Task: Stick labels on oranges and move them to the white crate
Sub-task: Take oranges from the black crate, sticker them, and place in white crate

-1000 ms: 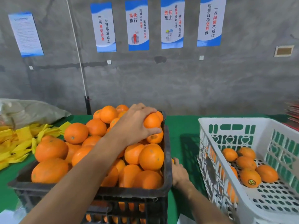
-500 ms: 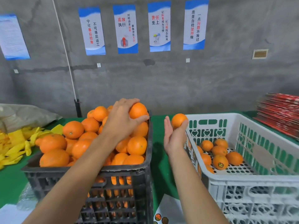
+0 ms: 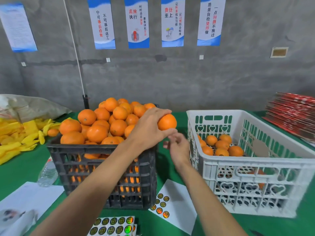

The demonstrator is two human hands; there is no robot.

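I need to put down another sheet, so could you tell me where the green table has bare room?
Bare green table lies between the yellow wrappers and black plastic crate. The gap between that crate and the white plastic crate is crowded by both forearms and a white label sheet.

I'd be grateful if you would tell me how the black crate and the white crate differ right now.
The black crate is heaped with oranges above its rim; the white crate holds only one low layer on its floor. The black crate has plain slots; the white crate has heart-shaped cutouts. Both are perforated plastic and stand on the green table.
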